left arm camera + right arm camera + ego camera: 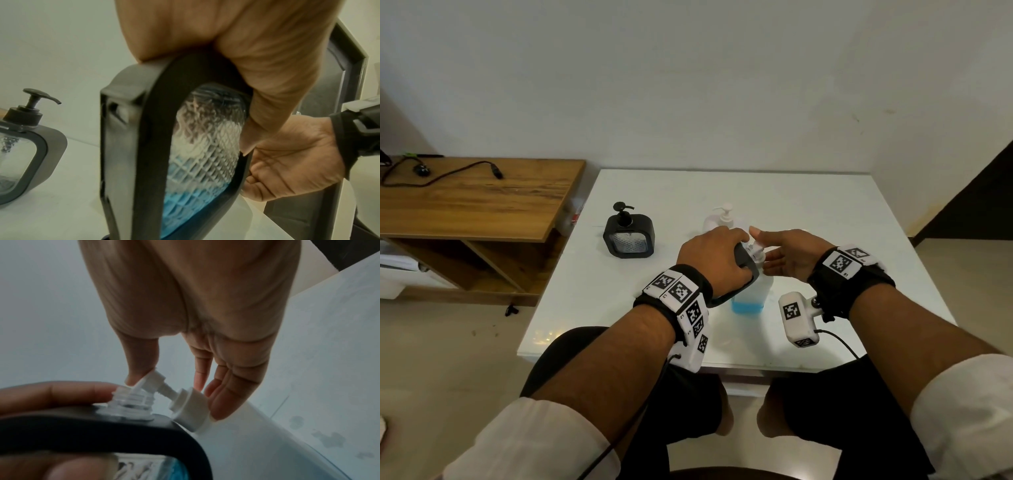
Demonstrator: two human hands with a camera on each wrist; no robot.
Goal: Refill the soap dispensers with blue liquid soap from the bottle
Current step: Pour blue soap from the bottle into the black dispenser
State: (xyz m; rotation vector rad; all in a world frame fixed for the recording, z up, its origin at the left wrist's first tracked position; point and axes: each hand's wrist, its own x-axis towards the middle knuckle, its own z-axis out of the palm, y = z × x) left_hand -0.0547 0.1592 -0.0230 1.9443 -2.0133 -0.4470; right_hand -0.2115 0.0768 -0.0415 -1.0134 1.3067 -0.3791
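My left hand (717, 260) grips the dispenser (144, 146), tilted at table centre; right hand (789, 257) pinches the bottle (751, 291) pump (174, 395) at its 3 o'clock. Risk: tilt spills soap thru open neck (131, 404).

There are two black dispensers: one stands alone (628, 235) on the worktop (825, 212), and the other (185, 146) is held and has blue soap at its bottom. There are three pump heads: a black one (624, 212) on the standing dispenser, a white one (726, 214) on a pale bottle (711, 222) behind the hands, and a white one (185, 400) beside the open neck. There is one clear bottle with blue soap (748, 298), two hands, left (717, 260) and right (791, 255), and one cable (448, 174) on the wooden shelf (482, 205).
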